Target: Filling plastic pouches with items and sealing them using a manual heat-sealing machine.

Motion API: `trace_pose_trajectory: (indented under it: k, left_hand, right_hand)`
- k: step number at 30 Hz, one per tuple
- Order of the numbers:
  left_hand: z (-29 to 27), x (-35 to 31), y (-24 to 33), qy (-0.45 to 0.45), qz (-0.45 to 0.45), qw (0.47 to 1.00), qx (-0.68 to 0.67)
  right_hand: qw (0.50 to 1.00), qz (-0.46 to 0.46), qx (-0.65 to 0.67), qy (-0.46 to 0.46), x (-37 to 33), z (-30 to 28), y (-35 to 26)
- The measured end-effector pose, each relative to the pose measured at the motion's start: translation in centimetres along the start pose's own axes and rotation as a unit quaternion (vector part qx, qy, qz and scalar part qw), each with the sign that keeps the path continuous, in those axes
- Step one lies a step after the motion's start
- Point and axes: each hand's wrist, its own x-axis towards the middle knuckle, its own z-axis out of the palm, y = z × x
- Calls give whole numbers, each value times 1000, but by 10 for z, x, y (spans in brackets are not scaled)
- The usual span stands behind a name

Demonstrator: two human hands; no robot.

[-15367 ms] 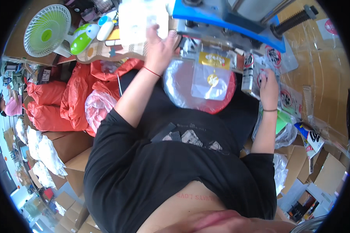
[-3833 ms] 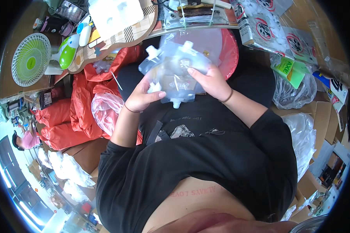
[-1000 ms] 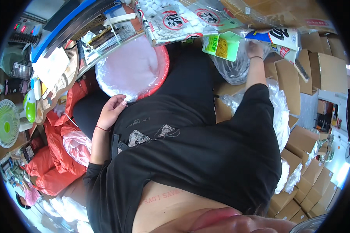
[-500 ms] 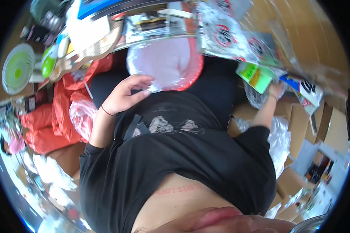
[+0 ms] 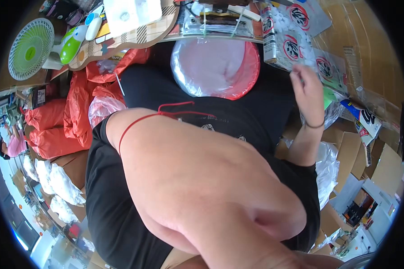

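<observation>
My left hand [image 5: 220, 201] is raised very close to the camera and fills the lower middle of the view. A red cord circles its wrist. Its fingers are partly cut off and bent out of sight, so I cannot tell what they do. On the right, my right hand [image 5: 308, 92] is lifted, loosely bent with a gap between thumb and fingers, and nothing shows in it. It hovers beside white packets with red and black round marks [image 5: 291, 47] at the table's right end. A round, red-rimmed basin [image 5: 251, 74] covered in clear plastic sits between my thighs.
A wooden-topped table [image 5: 116, 42] runs across the front. At its left stands a green and white fan [image 5: 30, 53]. Red plastic bags [image 5: 54, 141] are piled left, cardboard boxes [image 5: 352, 150] and a clear plastic bag [image 5: 325, 170] right. A person in pink [image 5: 16, 142] is far left.
My left hand has come up from beside the basin to just before the camera. My right hand has risen from the green packet and clear bag toward the white packets.
</observation>
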Motion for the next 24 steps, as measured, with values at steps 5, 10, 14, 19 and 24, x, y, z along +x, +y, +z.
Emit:
trace_pose_trajectory:
  k: [5,10,14,19,24]
  left_hand:
    - [-11,-18,29,-31,-68,996,55]
    - [-60,-86,49,-51,-381,894,232]
    - [-112,-159,8,179,-493,642,560]
    - [-157,-214,-45,192,-388,346,832]
    - [-122,-236,-47,159,-362,449,801]
  right_hand:
    - [967,6,-255,25,54,24,26]
    - [979,64,-164,-101,54,10,36]
    - [975,43,-110,-189,51,-1,35]
    - [983,-81,-21,-165,38,-17,42]
    - [987,137,32,-76,24,-21,49]
